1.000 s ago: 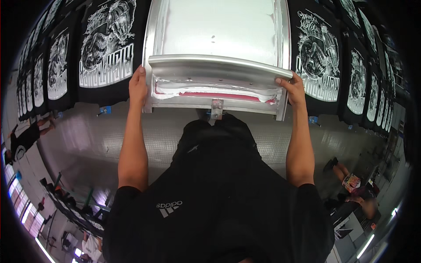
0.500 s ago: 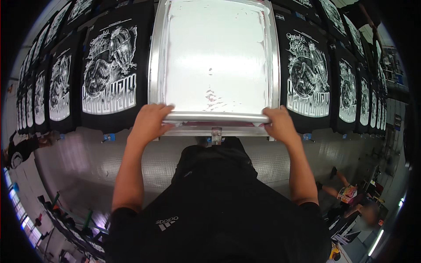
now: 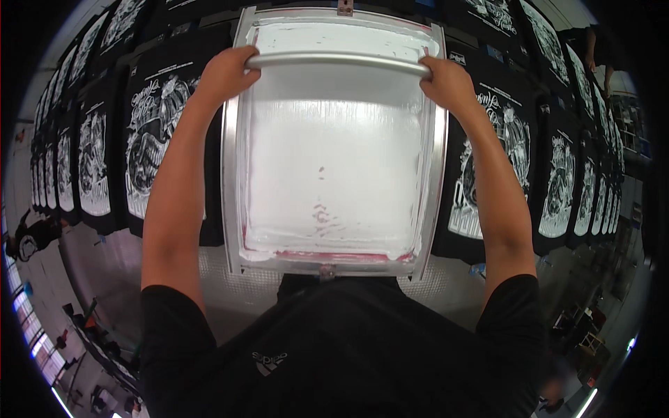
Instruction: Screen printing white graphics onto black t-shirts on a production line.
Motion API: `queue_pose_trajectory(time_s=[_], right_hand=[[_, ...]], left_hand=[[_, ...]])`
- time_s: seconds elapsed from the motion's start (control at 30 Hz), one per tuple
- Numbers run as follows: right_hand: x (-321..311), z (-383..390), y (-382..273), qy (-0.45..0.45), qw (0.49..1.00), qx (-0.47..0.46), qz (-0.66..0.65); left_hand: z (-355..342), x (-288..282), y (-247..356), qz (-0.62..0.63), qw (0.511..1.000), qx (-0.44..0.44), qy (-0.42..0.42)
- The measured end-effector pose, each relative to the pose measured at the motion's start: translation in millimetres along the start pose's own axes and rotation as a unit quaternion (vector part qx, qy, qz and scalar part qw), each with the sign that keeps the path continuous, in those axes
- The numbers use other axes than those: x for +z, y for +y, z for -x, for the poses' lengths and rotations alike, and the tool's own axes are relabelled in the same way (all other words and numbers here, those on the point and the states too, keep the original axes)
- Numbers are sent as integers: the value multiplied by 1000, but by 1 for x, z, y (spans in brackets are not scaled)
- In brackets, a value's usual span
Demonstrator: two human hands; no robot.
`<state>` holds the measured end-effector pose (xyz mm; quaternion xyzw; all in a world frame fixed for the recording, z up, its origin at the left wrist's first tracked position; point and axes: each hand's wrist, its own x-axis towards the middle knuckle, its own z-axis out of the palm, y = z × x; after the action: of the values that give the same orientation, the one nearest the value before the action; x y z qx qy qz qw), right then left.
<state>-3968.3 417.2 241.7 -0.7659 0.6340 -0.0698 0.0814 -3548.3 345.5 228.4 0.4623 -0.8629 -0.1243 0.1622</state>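
Observation:
My left hand (image 3: 230,73) and my right hand (image 3: 449,82) are closed round the two ends of a long squeegee (image 3: 338,60) with a pale metallic bar. It lies across the far part of a screen-printing frame (image 3: 230,160), whose mesh is coated with white ink (image 3: 327,139). Both arms stretch forward along the frame's sides. A strip of white ink shows beyond the squeegee, and a few darker specks mark the mesh nearer to me. The squeegee's blade is hidden from above.
Black shirts with white prints lie in rows on both sides, among them a left shirt (image 3: 150,139) and a right shirt (image 3: 512,139). Small clamps (image 3: 345,7) hold the frame's far edge. Another person (image 3: 35,237) stands at the far left; a person's arm shows at the upper right.
My hands have pushed the squeegee from the frame's near end to its far end. My view has shifted, so the whole frame now shows. The person at the lower right is mostly out of sight.

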Motion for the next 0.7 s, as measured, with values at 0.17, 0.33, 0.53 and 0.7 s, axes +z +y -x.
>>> queue_pose_trajectory(time_s=[0.17, 0.33, 0.53, 0.7], right_hand=[[74, -34, 16, 60, 983, -16, 175], [73, 68, -26, -27, 992, -25, 118], [1, 239, -100, -87, 995, -27, -43], [0, 337, -153, -89, 994, 13, -62]], left_hand=[[-16, 70, -28, -98, 995, -6, 37], [79, 58, 20, -93, 996, -1, -8], [234, -19, 110, -25, 997, -20, -68], [337, -23, 155, 10, 996, -31, -82]])
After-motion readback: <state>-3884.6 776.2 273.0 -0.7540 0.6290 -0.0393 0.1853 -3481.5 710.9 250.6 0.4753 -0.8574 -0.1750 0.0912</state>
